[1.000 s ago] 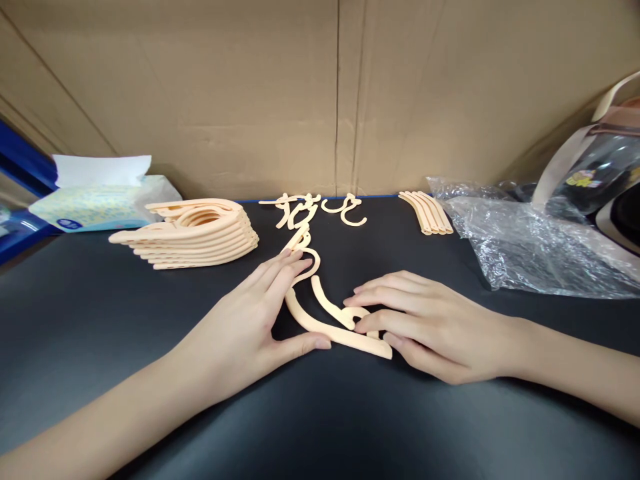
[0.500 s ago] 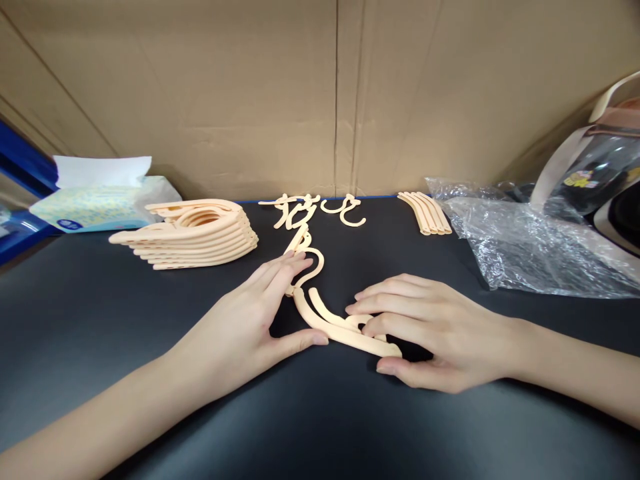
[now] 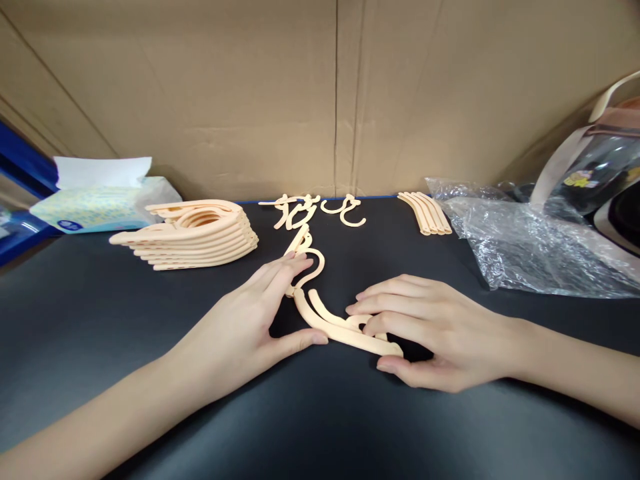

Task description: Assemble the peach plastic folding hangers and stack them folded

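A cream folding clothes hanger (image 3: 345, 333) lies on the black table between my two hands, its hook (image 3: 316, 270) pointing away from me. My left hand (image 3: 250, 313) covers the hanger's left part; its fingers hold it down and the thumb tip touches the near arm. At the other end, my right hand (image 3: 425, 333) has its fingers curled over the arm's tip, with the thumb on the near side. Some of the hanger is hidden under both hands.
Stacked cream hangers (image 3: 200, 243) stand at left, before a tissue pack (image 3: 105, 203). Loose hook pieces (image 3: 295, 208) and several curved arm pieces (image 3: 425, 213) lie at the back. Crumpled clear plastic (image 3: 530, 247) and a transparent bag (image 3: 600, 167) are at right. Cardboard (image 3: 250, 100) rises behind.
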{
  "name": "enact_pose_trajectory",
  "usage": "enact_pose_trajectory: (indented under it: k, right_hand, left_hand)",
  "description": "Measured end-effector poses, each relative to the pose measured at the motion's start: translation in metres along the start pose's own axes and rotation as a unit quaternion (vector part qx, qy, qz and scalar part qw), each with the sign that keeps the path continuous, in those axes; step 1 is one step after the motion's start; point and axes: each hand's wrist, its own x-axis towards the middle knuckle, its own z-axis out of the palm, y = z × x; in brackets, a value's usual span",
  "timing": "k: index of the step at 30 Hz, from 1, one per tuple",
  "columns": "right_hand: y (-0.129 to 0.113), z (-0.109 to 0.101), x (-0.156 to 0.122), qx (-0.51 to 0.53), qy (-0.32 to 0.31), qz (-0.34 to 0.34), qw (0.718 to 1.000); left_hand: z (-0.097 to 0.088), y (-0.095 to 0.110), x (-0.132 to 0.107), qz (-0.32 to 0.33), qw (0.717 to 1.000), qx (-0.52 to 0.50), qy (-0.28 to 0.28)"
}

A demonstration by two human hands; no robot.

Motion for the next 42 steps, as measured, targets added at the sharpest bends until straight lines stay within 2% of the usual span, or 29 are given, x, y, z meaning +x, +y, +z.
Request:
enact_pose_trajectory:
  k: [16, 22, 29, 35, 42]
  right_hand:
    - [0.0003, 0.0000, -0.0007, 0.009, 0.002, 0.006, 1.000]
    - [-0.0003, -0.0018, 0.0011, -0.028, 0.035, 0.049, 0.998]
    - [0.0014, 0.0011, 0.0000, -0.030, 0.041, 0.013, 0.999]
    - [0.0013, 0.0010, 0.0008, -0.031, 0.040, 0.013, 0.999]
    - [0.0025, 0.0002, 0.0010, -0.056, 0.035, 0.084, 0.994]
  left_hand:
    - [0.0003, 0.0002, -0.0001, -0.002, 1.000, 0.004, -0.005]
    - [-0.0005, 0.0004, -0.0008, 0.001, 1.000, 0.003, -0.004]
    - [0.0005, 0.0004, -0.0016, 0.006, 1.000, 0.001, 0.003]
    - [0.0013, 0.0007, 0.0004, 0.013, 1.000, -0.011, -0.006]
    - [-0.0033, 0.0059, -0.0004, 0.034, 0.998, -0.040, -0.041]
